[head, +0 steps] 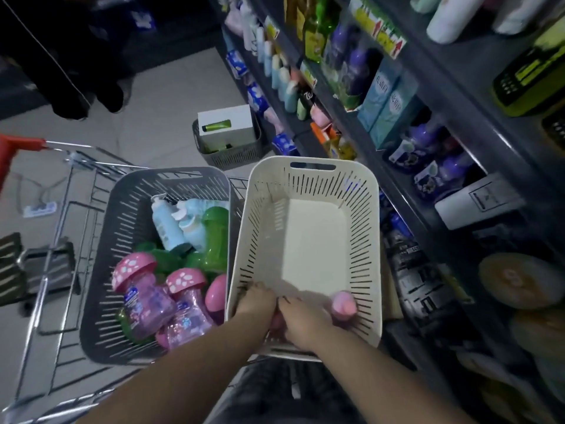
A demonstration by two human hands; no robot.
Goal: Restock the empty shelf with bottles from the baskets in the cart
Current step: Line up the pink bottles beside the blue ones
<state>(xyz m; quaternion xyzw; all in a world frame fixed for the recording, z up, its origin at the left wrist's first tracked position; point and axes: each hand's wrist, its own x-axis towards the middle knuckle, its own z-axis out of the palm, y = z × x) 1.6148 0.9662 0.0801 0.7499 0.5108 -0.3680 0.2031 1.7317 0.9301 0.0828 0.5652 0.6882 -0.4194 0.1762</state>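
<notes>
right hand: the right hand (305, 322) is curled down over a pink bottle (344, 305), looks like a proper grip, with the round cap poking out at the hand's 3 o'clock

left hand: the left hand (256, 301) sits right against the other one, at its 9 o'clock. The fingers are bent by the basket's near wall and a bit of pink shows between the hands, but honestly can't tell what it's holding, if anything

where the bottle is: 5 o'clock corner of the cream basket (363, 240), low against the wall

handling guess: small plastic bottle, probably light and stiff but glossy, so a bit slippery. I'd wrap the body just under the cap rather than pinch the cap itself

cream basket contents: otherwise bare floor, basically emptied out

grey basket: the grey basket (128, 209) at 9 o'clock is loaded: mushroom-cap pink bottles (143, 289) near, green bottles (215, 231) in the middle, pale blue pump bottles (166, 221) at the far end

cart: both baskets sit in the wire cart (61, 185)

shelves: the shelves (458, 96) run from 1 to 4 o'clock and are mostly stocked; can't make out the empty one
</notes>
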